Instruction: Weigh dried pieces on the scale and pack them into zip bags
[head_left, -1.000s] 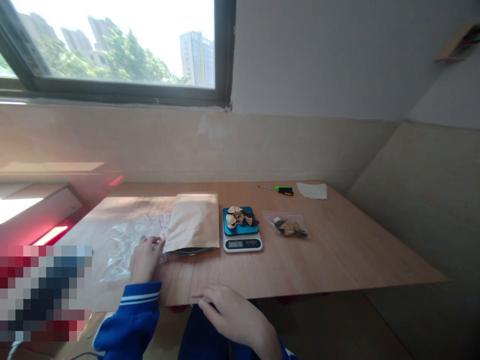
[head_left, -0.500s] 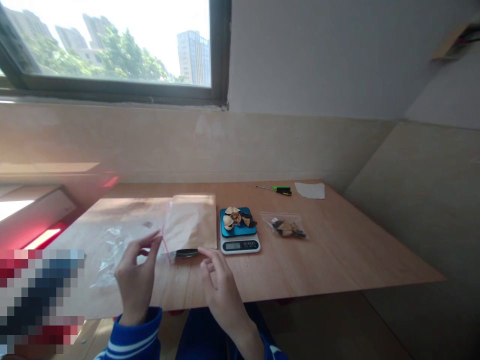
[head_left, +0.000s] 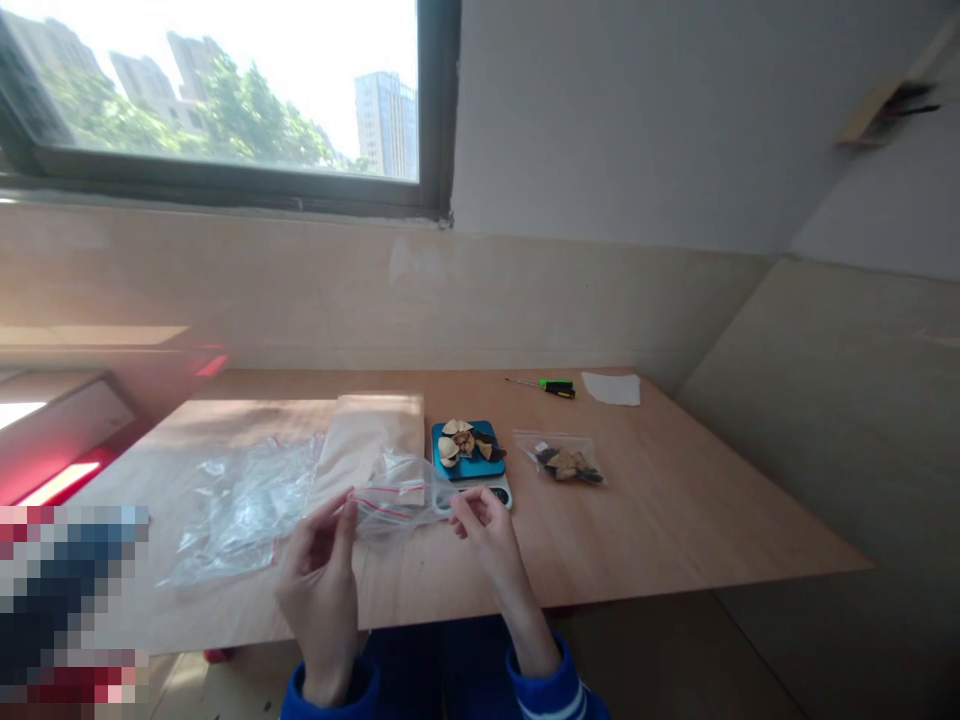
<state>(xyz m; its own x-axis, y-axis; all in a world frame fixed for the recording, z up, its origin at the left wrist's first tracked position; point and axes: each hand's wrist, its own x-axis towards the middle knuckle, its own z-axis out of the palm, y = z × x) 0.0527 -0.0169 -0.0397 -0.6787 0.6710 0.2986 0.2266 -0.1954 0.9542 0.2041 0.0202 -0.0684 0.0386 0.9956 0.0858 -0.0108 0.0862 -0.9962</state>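
Both of my hands hold a small clear zip bag (head_left: pixel 397 497) with a red seal line, stretched between them above the table's near edge. My left hand (head_left: pixel 322 580) pinches its left end, and my right hand (head_left: pixel 487 535) pinches its right end. Just behind the bag stands a blue-topped digital scale (head_left: pixel 471 467) carrying several pale and dark dried pieces (head_left: pixel 465 444). A brown paper envelope (head_left: pixel 369 445) lies left of the scale.
A heap of clear plastic bags (head_left: pixel 240 505) lies on the wooden table (head_left: pixel 675 510) at the left. A filled zip bag (head_left: pixel 564 462) sits right of the scale. A green-handled screwdriver (head_left: pixel 551 386) and a white paper (head_left: pixel 611 388) lie at the back.
My left hand lifted one clear bag off the heap and brought it toward the middle. My right hand rose from the table edge and took hold of the bag's other end.
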